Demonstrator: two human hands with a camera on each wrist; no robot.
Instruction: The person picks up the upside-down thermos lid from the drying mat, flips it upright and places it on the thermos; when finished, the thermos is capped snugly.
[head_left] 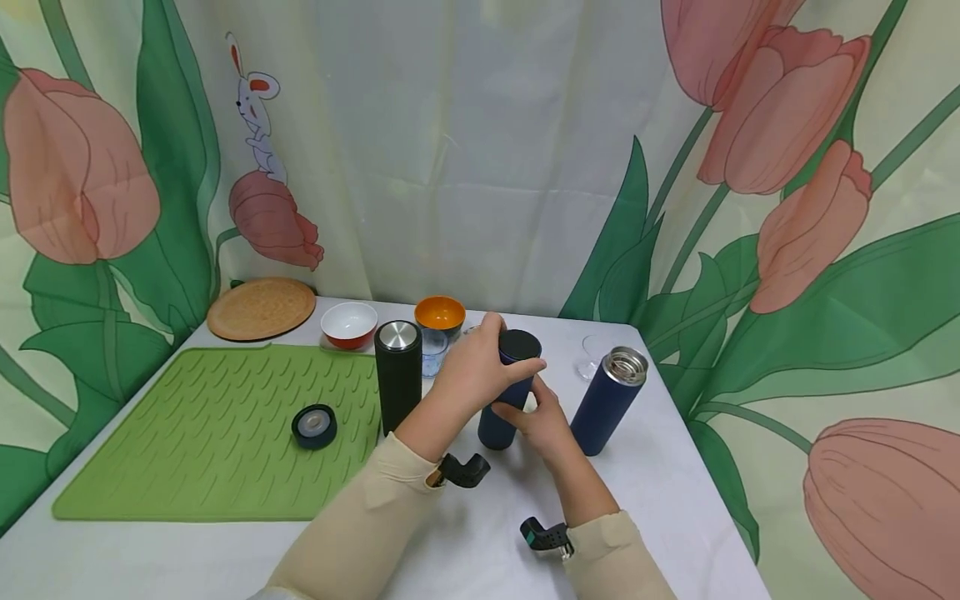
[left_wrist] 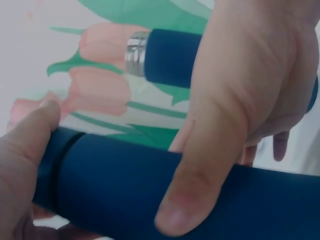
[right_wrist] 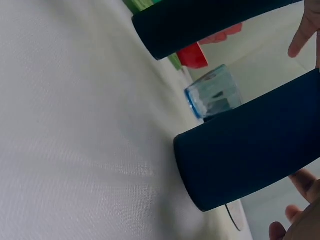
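Note:
A dark blue thermos bottle (head_left: 497, 429) stands upright on the white table, its black lid (head_left: 520, 344) on top. My left hand (head_left: 474, 367) grips the lid from above, thumb and fingers on opposite sides. Lower down, my right hand (head_left: 546, 423) holds the bottle's body; its thumb (left_wrist: 185, 205) lies along the side in the left wrist view. To the right, a second blue thermos (head_left: 609, 400) shows a bare steel mouth. A black bottle (head_left: 398, 375) with a silver top stands left of my hands. A loose round black cap (head_left: 313, 426) lies on the green mat.
The green mat (head_left: 187, 450) covers the table's left side. Behind it are a round wooden board (head_left: 262, 309), a white-and-red bowl (head_left: 349, 323) and an orange bowl (head_left: 440, 313). A bluish clear glass (head_left: 432, 350) stands behind the black bottle; another clear glass (head_left: 592, 357) is at right.

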